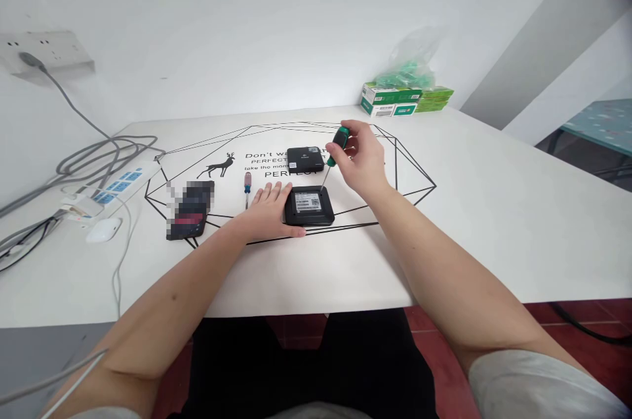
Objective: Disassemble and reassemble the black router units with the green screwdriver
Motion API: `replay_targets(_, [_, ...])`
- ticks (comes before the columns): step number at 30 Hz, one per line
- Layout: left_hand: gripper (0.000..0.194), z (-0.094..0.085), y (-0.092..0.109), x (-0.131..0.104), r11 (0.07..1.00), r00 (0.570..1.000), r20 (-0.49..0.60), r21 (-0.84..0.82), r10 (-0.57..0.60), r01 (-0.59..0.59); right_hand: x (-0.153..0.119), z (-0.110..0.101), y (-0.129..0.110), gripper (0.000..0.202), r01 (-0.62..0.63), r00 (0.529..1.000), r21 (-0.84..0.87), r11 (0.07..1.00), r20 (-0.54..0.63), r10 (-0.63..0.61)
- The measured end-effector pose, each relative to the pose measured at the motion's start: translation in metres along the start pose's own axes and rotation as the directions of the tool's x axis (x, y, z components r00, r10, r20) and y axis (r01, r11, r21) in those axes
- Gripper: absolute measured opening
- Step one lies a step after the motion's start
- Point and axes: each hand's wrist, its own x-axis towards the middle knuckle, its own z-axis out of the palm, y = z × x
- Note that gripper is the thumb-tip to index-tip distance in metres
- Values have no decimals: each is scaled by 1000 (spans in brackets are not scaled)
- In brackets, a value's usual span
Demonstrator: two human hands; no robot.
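A black square electronic box [309, 215] with a white label lies label side up on the white table. Against its left side rests my left hand [269, 211], fingers stretched out and the thumb along its near edge. My right hand [363, 159] is closed around the green and black handle of a screwdriver [340, 142], held tilted. The screwdriver's tip meets the box near its far right corner. Just behind lies another black box [305, 160]. Beyond my left fingers a second screwdriver [247, 183], with a red and blue handle, lies on the table.
A partly pixelated phone [190, 211] lies to the left. Farther left are a white earphone case [103, 230], a power strip [118, 187] and tangled grey cables [99, 152]. Green and white cartons [392, 96] with a plastic bag [409, 66] on top stand at the back right.
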Motion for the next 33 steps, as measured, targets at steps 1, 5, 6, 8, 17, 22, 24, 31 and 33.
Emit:
replay_targets(1, [144,0,-1,1,1000,1000,3,8,-6,6,-2,1,-1,46,42,999,-13,999,13,-42])
replay_targets(5, [143,0,-2,4,999,1000,2,37,-8,8,-6,5,-2,42,159,985,-37,987,71,-156])
replay_targets(6, [143,-1,-2,4,999,1000,5,40,-5,5,-7,7,-1,42,175,982,-26,984,80,-172])
replay_targets(8, [144,-2,-2,3,999,1000,13,39,1,-1,-9,10,-1,43,192,978,10,981,77,-193])
replay_targets(17, [140,-5,-5,2,999,1000,15,48,20,-21,-17,16,-11,31,202,976,108,973,-99,-192])
replay_targets(22, [142,-7,-4,2,998,999,28,60,18,-20,-12,17,-10,31,150,982,207,967,-148,-121])
replay_targets(24, [142,-6,-5,2,998,999,27,67,17,-19,-12,21,-9,33,98,990,337,936,-128,-58])
replay_targets(31, [140,-6,-3,1,998,1000,26,66,14,-16,-20,26,-14,36,33,999,402,915,-32,-22])
replay_targets(33, [140,-7,-2,1,998,1000,26,65,14,-16,-21,24,-16,31,68,997,359,931,-56,-51])
